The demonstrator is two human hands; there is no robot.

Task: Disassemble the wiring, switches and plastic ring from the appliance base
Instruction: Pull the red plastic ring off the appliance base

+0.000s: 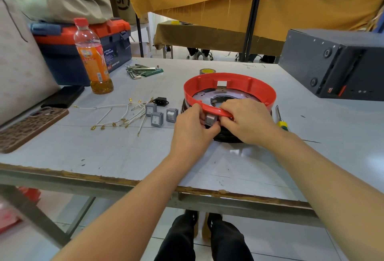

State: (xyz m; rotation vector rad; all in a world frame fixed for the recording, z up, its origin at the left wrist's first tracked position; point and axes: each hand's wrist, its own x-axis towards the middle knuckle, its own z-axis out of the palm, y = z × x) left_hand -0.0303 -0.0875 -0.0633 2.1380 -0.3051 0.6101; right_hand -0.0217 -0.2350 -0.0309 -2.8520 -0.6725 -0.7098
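Currently | both hands, left [194, 128] and right [246, 122], pinched the grey rocker switch [210, 119] seated in the red plastic ring's [229, 91] near rim on the desk [124, 152] | I judged squeezing its clips evenly best | three switches [161, 114] already lay out.

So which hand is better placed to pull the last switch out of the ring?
Probably the left hand: its fingers pinch the grey switch under the red ring. The right hand grips the ring's near rim, so it can steady it.
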